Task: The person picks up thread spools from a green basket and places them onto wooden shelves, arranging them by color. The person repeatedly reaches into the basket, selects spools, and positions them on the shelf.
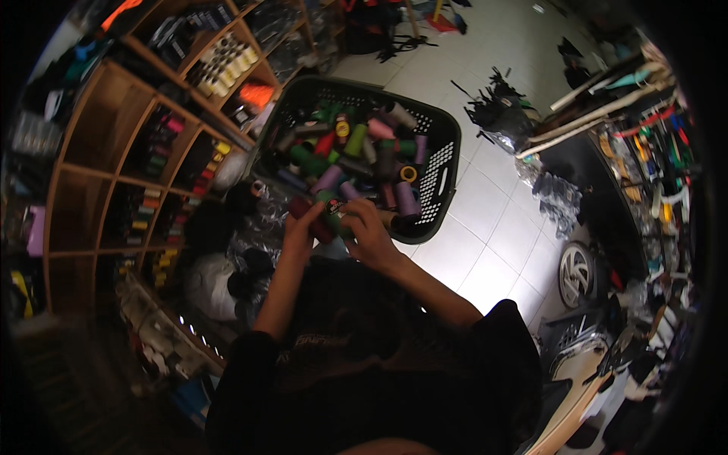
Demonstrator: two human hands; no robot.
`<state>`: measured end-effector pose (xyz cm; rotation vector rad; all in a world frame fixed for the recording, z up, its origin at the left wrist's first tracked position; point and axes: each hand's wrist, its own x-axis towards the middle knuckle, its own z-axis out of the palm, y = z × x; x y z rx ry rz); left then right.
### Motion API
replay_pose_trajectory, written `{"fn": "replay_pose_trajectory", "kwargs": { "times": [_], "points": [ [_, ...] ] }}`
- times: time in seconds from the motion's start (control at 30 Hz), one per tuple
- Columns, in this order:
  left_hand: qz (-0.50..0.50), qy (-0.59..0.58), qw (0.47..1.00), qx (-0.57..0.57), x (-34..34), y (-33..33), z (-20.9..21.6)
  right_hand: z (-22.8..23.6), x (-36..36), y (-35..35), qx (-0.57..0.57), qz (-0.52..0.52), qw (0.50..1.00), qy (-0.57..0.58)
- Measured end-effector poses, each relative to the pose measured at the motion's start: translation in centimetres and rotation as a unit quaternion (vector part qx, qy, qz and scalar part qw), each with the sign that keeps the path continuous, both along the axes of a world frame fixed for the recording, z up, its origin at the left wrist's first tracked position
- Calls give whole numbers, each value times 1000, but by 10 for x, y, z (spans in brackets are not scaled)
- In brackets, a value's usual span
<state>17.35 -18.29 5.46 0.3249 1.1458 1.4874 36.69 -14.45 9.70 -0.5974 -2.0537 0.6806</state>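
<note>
My left hand [299, 230] is closed around a dark red thread spool [321, 229], at the near edge of a dark perforated basket [447, 163]. Right beside it, my right hand [369, 235] has its fingers curled on a green thread spool [331, 202] with a dark label on its end. The two spools are close together between my hands. Behind them the basket holds many loose spools, among them a pink one [381, 129], a purple one [408, 199] and a yellow-ended one [409, 174].
On the left stands a wooden cubby shelf [115, 176] with spools in several compartments, including cream cones [231, 67]. Plastic bags [214, 284] lie near my left arm. Tiled floor [485, 208] runs to the right, with a black strap bundle [497, 106] and a wheel [576, 274].
</note>
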Motion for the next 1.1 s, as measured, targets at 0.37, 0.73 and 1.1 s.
{"fn": "replay_pose_trajectory", "kwargs": {
  "times": [0.37,0.73,1.1],
  "points": [
    [41,75,989,121,-25,-39,49,-11,-32,-24,-413,105,904,28],
    [19,219,965,143,-98,-83,68,-24,-112,-40,-458,186,869,-2],
    [23,-6,983,179,-234,-150,56,-9,-240,-79,-531,257,807,-4]
  ]
}}
